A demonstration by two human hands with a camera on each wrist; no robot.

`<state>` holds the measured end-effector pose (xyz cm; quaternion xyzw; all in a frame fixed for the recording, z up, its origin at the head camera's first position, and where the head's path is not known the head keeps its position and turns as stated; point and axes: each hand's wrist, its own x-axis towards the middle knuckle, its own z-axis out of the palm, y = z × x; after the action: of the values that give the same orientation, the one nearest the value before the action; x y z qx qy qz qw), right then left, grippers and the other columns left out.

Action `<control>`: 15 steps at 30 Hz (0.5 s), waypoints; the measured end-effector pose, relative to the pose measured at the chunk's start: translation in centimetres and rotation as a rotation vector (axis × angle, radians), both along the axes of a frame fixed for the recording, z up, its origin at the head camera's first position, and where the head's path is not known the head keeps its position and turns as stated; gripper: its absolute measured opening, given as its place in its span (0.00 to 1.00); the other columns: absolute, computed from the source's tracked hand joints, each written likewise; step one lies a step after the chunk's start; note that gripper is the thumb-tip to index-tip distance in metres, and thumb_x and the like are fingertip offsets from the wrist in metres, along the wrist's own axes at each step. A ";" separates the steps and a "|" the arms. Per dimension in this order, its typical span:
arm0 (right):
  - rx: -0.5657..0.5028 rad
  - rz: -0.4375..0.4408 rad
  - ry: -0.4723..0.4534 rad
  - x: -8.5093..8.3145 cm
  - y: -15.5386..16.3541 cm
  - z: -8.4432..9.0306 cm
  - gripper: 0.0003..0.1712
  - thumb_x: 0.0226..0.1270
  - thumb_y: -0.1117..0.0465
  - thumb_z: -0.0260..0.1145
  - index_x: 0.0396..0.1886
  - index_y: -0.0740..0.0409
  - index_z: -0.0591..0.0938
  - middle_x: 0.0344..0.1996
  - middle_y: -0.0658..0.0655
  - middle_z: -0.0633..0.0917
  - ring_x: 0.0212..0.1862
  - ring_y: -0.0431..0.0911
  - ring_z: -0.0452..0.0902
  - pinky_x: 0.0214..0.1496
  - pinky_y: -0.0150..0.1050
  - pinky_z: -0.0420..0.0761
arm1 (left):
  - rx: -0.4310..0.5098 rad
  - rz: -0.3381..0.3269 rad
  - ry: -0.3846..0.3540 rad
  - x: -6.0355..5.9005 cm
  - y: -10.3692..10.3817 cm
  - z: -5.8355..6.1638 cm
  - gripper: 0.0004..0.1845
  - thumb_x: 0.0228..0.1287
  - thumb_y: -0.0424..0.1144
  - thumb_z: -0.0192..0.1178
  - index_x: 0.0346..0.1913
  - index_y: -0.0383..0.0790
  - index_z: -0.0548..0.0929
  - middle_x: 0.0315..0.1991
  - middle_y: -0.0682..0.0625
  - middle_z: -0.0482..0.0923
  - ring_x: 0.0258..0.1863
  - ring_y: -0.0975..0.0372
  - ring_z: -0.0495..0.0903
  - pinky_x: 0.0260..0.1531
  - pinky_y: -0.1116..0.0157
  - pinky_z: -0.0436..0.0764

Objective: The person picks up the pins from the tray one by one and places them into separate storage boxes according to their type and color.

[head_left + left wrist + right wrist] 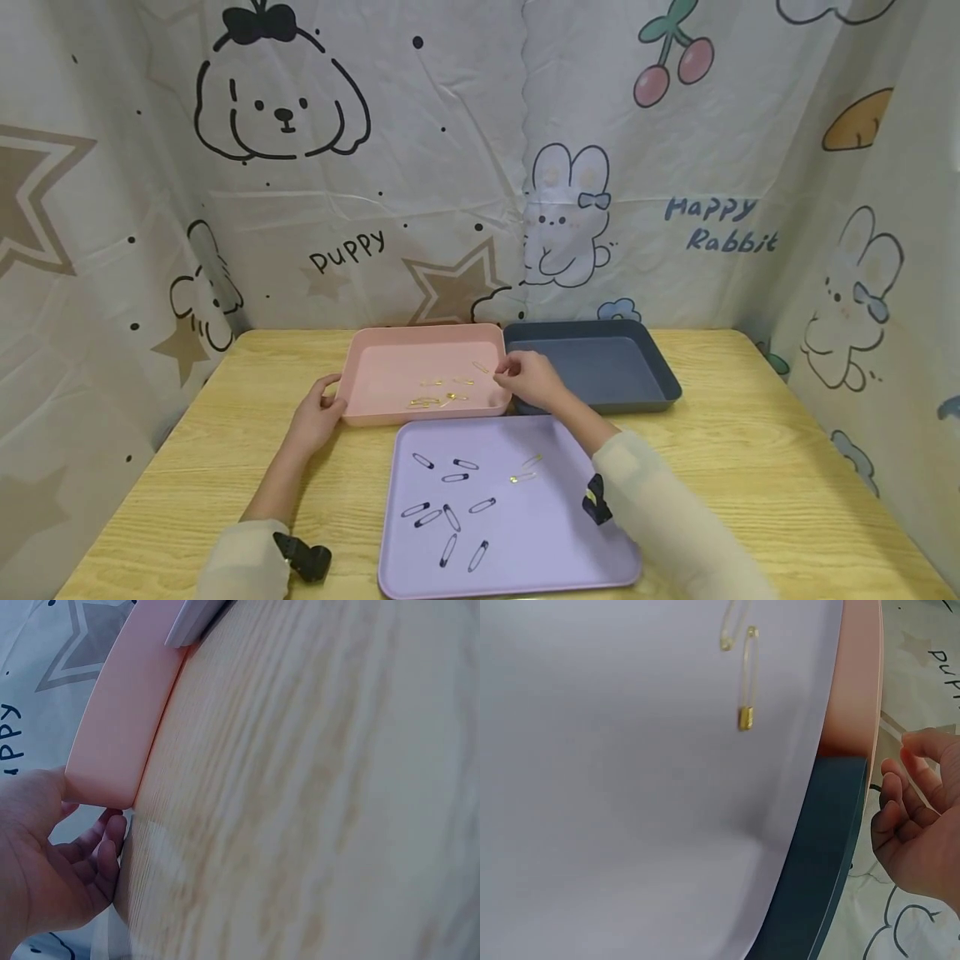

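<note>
A pink tray (pixel 375 367) sits mid-table with several gold safety pins (pixel 438 398) in it. My left hand (pixel 326 400) grips its front left corner, thumb on the rim; in the left wrist view the left hand (pixel 45 862) curls round the pink tray's (pixel 120 727) corner. My right hand (pixel 512 372) hovers over the pink tray's right edge with fingers loosely curled, a gold pin (pixel 481 366) just left of the fingertips. In the right wrist view the right hand (pixel 919 825) holds nothing I can see. The purple tray (pixel 540 550) in front carries several black pins (pixel 450 508) and two gold pins (pixel 525 471).
A dark blue tray (pixel 600 367) stands empty right of the pink one, touching it. The wooden table (pixel 750 450) is walled by cartoon-print curtains on three sides. In the right wrist view a gold pin (pixel 746 682) lies on the purple tray (pixel 630 787).
</note>
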<state>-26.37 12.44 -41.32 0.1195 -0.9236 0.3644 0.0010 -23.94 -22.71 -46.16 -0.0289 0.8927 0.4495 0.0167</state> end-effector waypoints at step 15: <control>0.017 0.098 0.019 3.1 2.3 0.3 0.04 0.57 0.61 0.67 0.29 0.57 0.83 0.23 0.51 0.80 0.27 0.40 0.70 0.28 0.31 0.70 | -0.017 -0.011 -0.010 0.4 0.3 0.6 0.28 0.68 0.39 0.44 0.70 0.39 0.56 0.41 0.41 0.70 0.37 0.57 0.69 0.34 0.68 0.70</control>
<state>-23.26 14.71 -41.03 0.1682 -0.9196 0.3550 -0.0089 -23.57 -22.45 -45.51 -0.0265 0.8965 0.4415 0.0236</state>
